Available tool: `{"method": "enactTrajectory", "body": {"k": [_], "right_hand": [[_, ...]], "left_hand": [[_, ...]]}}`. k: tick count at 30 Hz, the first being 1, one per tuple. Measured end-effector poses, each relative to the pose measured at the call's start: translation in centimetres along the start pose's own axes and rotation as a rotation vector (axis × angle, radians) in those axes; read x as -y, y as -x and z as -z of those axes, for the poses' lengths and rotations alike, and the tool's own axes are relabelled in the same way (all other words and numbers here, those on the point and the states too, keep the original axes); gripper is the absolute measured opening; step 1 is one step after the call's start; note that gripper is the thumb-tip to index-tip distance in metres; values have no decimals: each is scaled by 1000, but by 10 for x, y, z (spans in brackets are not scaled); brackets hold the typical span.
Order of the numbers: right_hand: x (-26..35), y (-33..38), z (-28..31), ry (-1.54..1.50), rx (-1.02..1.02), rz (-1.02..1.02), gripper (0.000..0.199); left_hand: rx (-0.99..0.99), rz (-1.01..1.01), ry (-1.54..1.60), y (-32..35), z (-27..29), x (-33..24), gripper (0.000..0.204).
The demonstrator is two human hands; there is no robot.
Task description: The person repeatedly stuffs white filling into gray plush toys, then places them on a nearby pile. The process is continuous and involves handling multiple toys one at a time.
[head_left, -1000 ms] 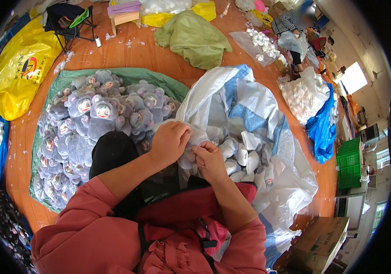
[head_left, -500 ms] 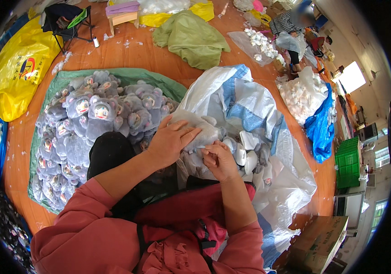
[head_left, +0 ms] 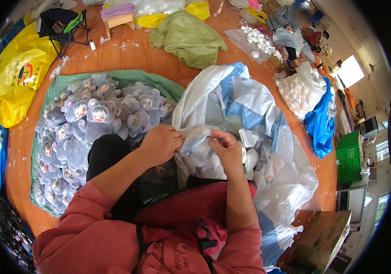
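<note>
Between my hands, over the open white-and-blue woven sack (head_left: 250,100), is a pale grey soft piece (head_left: 195,142) with a filmy, whitish look; whether it is plush or thin plastic I cannot tell. My left hand (head_left: 161,144) pinches its left edge, fingers closed. On the opposite side, my right hand (head_left: 227,153) grips the upper right edge between thumb and fingers. White and grey pieces (head_left: 250,157) lie in the sack just beyond my right hand. To the left, grey plush toys (head_left: 99,116) with printed faces are heaped on a green sheet (head_left: 145,77).
A crumpled olive cloth (head_left: 188,39) lies ahead on the orange floor. At the far left stand a yellow sack (head_left: 22,73) and a folding chair (head_left: 63,23). A clear bag of white stuffing (head_left: 300,91), a green crate (head_left: 349,157) and a cardboard box (head_left: 321,237) are on the right. Another person (head_left: 286,23) sits far right.
My left hand has gone from lying spread over the piece to pinching its left edge. The right hand has risen slightly to its upper right edge, and the piece is now held between them.
</note>
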State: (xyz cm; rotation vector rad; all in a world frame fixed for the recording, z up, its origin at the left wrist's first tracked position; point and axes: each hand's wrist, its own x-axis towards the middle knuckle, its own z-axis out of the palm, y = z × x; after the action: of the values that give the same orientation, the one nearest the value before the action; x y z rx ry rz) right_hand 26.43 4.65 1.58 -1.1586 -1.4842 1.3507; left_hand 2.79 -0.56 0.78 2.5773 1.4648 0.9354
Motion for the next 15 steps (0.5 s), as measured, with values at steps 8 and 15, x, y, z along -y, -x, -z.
{"method": "enactTrajectory", "body": {"k": [8,15], "right_hand": [[-2,-2,1,243,-24,193,16],[3,-2,4,225,55,299,18]], "left_hand": [[12,21,98,-1,-1,-2,27],[81,142,288,-3,13,4,26]]}}
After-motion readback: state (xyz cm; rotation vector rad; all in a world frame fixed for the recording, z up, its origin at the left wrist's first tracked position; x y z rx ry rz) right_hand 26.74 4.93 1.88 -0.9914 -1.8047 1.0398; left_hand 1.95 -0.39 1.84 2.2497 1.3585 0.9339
